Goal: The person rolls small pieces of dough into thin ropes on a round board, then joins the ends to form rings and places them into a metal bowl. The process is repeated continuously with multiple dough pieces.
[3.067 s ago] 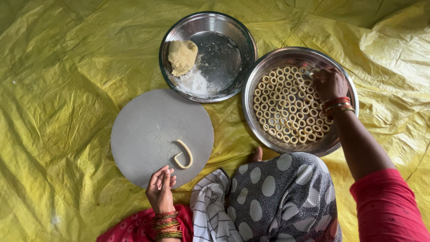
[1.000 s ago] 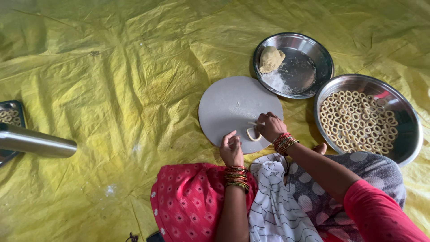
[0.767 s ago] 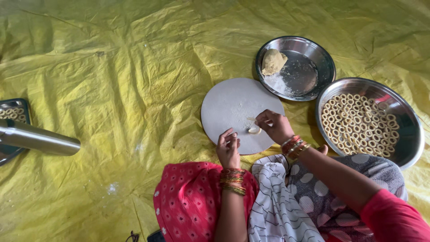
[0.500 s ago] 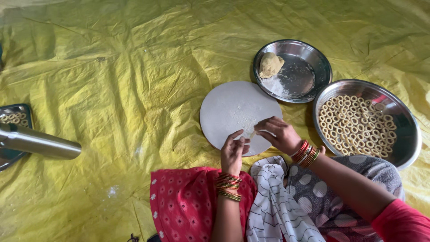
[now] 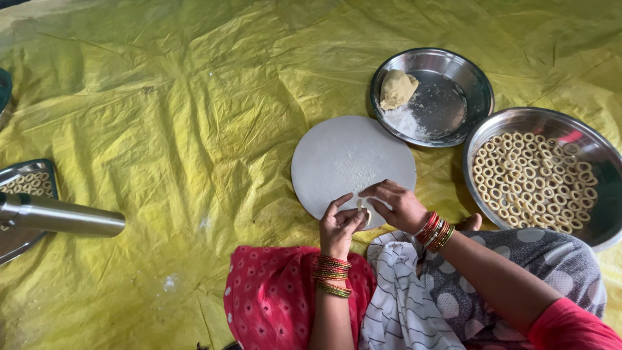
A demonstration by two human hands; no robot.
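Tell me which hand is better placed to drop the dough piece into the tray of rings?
Right, probably. Both hands pinch the small dough piece at the round board's near edge, but the right hand is on the side of the tray of rings; the left hand would have to cross over.

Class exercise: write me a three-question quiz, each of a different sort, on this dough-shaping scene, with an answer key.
1. True or false: both hands, left hand and right hand, meet at a small dough piece on the round board.
2. Which dish holds the dough lump? A) flat steel plate B) steel bowl of dough rings
3. Fill in: everything rests on a ____ sheet.

Key: 1 true; 2 A; 3 yellow.
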